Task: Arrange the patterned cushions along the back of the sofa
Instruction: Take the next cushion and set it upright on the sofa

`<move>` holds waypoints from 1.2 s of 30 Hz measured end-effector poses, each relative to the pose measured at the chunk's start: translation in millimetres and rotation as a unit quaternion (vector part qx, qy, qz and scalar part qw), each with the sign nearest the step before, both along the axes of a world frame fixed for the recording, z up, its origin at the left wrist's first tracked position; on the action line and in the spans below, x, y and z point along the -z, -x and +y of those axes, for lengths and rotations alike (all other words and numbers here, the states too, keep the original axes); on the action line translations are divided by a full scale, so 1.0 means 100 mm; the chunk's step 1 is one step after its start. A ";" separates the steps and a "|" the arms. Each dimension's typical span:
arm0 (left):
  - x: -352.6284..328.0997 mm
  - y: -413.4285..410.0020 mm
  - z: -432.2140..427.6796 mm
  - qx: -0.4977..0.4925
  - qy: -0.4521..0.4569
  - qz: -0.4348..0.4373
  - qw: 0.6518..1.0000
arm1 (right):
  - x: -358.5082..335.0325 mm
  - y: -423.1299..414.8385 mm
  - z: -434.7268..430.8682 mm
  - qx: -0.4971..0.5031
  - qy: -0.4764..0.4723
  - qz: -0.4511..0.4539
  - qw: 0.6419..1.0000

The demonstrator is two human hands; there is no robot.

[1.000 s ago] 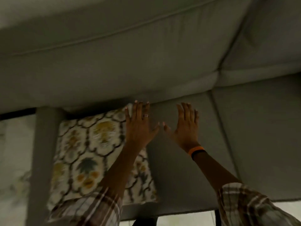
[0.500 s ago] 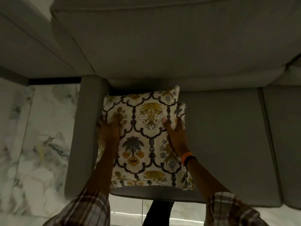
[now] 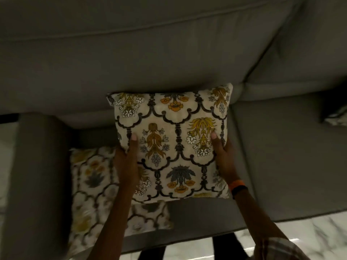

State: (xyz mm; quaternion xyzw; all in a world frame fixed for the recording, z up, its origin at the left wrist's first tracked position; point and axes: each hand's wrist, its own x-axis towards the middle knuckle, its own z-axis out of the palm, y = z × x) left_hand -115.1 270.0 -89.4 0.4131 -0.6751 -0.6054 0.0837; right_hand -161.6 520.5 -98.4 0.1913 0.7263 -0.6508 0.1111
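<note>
While a patterned cushion (image 3: 172,143) is gripped at both edges by the left hand (image 3: 126,164) and right hand (image 3: 224,158) against the sofa back (image 3: 131,59), it could slump forward if released unpropped

no readable text, labels, brands or numbers anywhere in view; the patterned cushion (image 3: 172,145) carries only floral print, no lettering; the orange wristband (image 3: 237,184) shows no legible marking
</note>
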 end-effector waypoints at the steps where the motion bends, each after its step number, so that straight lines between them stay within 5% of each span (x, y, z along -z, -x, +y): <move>1: 0.05 0.09 0.30 0.050 -0.021 0.033 0.998 | -0.01 0.11 0.29 0.017 -0.013 0.005 1.000; 6: 0.17 0.56 1.74 0.197 0.008 0.060 0.978 | 0.05 0.75 1.51 0.089 -0.003 0.047 0.995; 13: 0.50 1.36 2.85 0.218 -0.034 0.150 0.964 | 0.29 1.58 2.54 0.126 0.006 0.145 0.981; 27: 0.92 1.71 2.79 0.224 -0.035 0.096 0.969 | 0.85 1.61 2.59 0.099 -0.008 0.192 0.976; 31: 0.85 1.58 2.67 0.223 0.028 0.071 0.972 | 0.93 1.25 2.43 0.126 -0.128 0.175 0.968; 36: 0.91 1.04 1.96 0.249 0.143 -0.017 0.958 | 1.06 0.42 1.57 0.064 -0.388 -0.028 0.919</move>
